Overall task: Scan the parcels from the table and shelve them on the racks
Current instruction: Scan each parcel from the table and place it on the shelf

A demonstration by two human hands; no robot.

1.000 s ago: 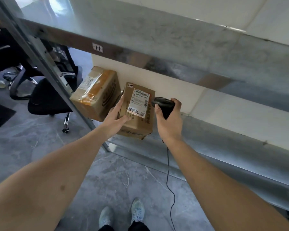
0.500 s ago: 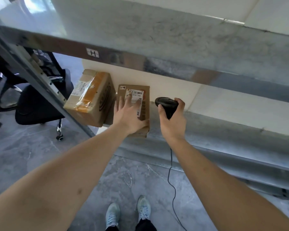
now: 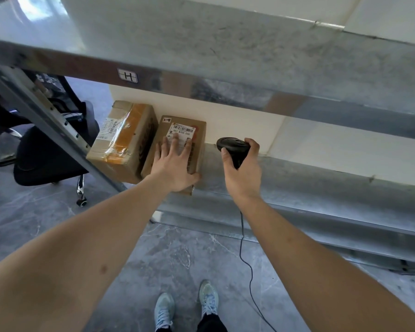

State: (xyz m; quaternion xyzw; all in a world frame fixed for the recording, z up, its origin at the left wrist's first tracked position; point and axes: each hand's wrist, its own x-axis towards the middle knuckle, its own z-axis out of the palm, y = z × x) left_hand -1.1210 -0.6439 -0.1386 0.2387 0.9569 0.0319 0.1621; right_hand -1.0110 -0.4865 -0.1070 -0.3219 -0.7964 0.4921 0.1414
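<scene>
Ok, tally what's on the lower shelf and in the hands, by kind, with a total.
Cardboard parcels: 2, the taped one and the labelled one under the left hand
Barcode scanner: 1, gripped by the right hand
Total: 3

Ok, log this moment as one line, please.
phase: shelving | left hand: flat on labelled parcel, on rack shelf | right hand: grips scanner | taped parcel: beside it

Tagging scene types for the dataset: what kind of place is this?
Probably a small parcel storeroom or warehouse back office. Metal racking with an "H" bay label, two taped cardboard parcels on a shelf, a corded barcode scanner in the right hand, and an office chair on the grey floor beside it.
</scene>
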